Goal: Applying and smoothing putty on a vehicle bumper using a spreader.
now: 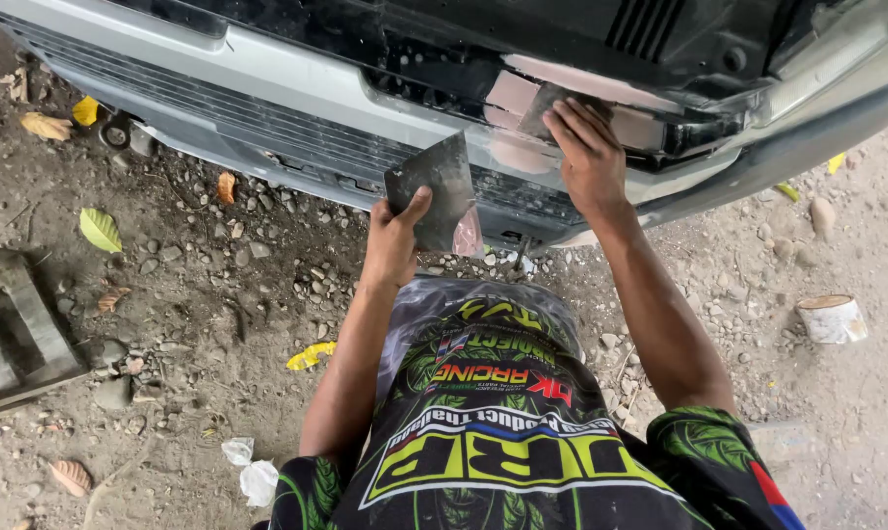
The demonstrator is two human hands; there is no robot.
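My left hand (395,236) grips a dark flat metal plate (432,186) by its lower edge; a dab of pinkish filler (467,236) sits on the plate's lower right corner. My right hand (589,152) presses a small dark spreader (542,106) flat against a silver car bumper (297,93), over a patch of pinkish filler (513,96) near a dark opening in the bumper. Both arms reach forward from my printed green and black shirt.
Dirt and gravel ground with dry leaves lies below the bumper. A grey block (12,334) sits at the left edge. A short cut log piece (832,317) lies at the right. Crumpled white scraps (253,471) lie near my left elbow.
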